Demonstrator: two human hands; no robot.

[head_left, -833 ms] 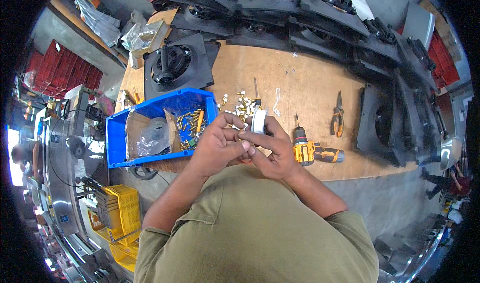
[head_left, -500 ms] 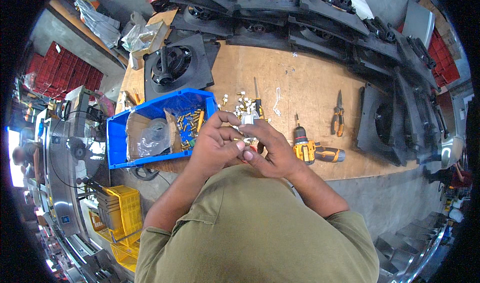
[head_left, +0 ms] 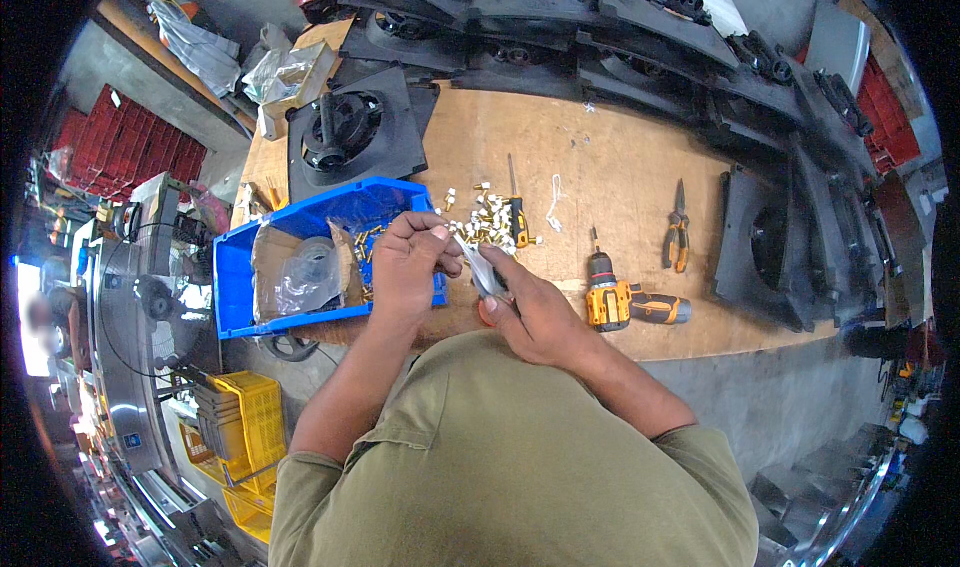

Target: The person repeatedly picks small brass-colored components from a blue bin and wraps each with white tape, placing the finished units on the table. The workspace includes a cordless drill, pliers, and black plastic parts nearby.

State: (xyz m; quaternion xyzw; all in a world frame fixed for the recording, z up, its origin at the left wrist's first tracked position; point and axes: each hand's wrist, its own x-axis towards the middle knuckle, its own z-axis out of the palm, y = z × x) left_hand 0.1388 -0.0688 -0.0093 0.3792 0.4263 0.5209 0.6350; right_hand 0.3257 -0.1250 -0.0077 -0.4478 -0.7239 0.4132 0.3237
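Note:
My left hand (head_left: 405, 262) is over the right side of a blue bin (head_left: 235, 297), its thumb and fingers pinched together; whatever they grip is hidden. To its right, my right hand (head_left: 545, 317) is closed around a white strip (head_left: 474, 267), which looks like thread seal tape. A round orange part (head_left: 487, 312) shows by the right thumb. The strip's upper end comes near the left fingertips. Just beyond the hands lies a pile of small brass fittings (head_left: 490, 222) with white ends. A screwdriver (head_left: 519, 222) with a yellow and black handle lies against the pile.
Right of my hands are a yellow cordless drill (head_left: 608, 302) and orange-handled pliers (head_left: 677, 237). A white cord loop (head_left: 555, 202) lies beyond. Black fan panels (head_left: 765, 247) are stacked along the table's far and right sides; another (head_left: 345, 132) stands behind the bin. Yellow crates (head_left: 250, 427) stand lower left.
My hands have moved apart, the left one shifting left over the bin's edge. The white strip between them and more of the fittings pile now show.

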